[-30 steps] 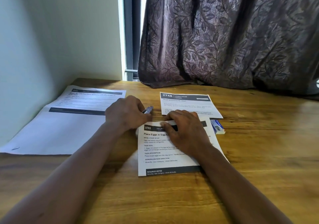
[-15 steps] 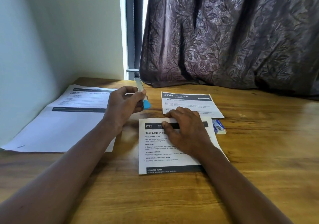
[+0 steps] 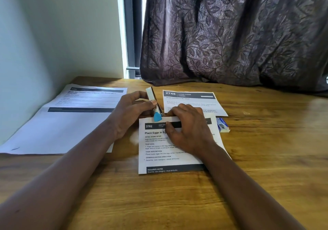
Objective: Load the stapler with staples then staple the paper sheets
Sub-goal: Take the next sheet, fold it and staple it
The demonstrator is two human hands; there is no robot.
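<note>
My left hand [image 3: 131, 111] grips a small white stapler [image 3: 154, 104] with a blue tip, held tilted with the blue tip down at the top edge of the printed sheets [image 3: 159, 151] headed "3782 Place Eggs". My right hand [image 3: 188, 128] lies flat on those sheets, fingers spread, pressing them to the wooden table [image 3: 266, 158]. A small blue and white staple box [image 3: 223, 125] lies just right of the sheets.
A second sheet [image 3: 191, 100] headed "2748" lies behind my right hand. A large printed sheet [image 3: 67, 118] covers the table's left side by the wall. A dark patterned curtain [image 3: 230, 34] hangs down to the table's back edge.
My left hand lifted the stapler off the sheets' corner, turned it upright, then brought its blue tip down to the sheets' top edge. My right hand stayed on the sheets.
</note>
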